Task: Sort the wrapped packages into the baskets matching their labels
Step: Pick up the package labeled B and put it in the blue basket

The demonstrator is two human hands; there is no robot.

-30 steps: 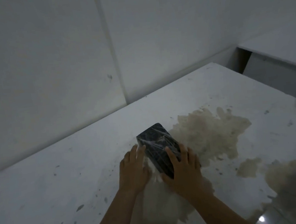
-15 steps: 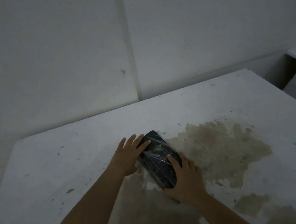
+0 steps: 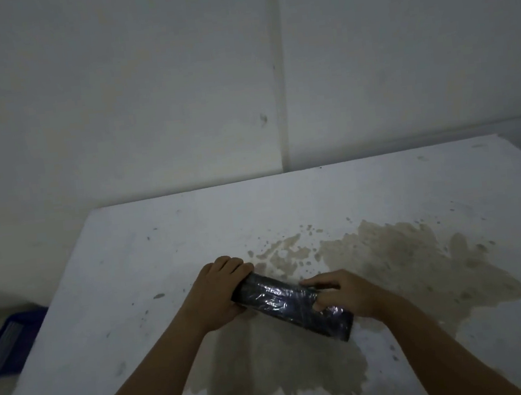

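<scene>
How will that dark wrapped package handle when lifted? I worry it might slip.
The wrapped package glistens with clear film, so probably slick. It keeps a straight slab shape between left hand and right hand, so likely stiff, unlikely to roll.

Two bare hands and forearms

No sleeves, gloves, rings or watches are seen: the left hand (image 3: 216,293) and right hand (image 3: 348,294) are uncovered, and behind each wrist the forearm is left bare to the frame's edge.
</scene>
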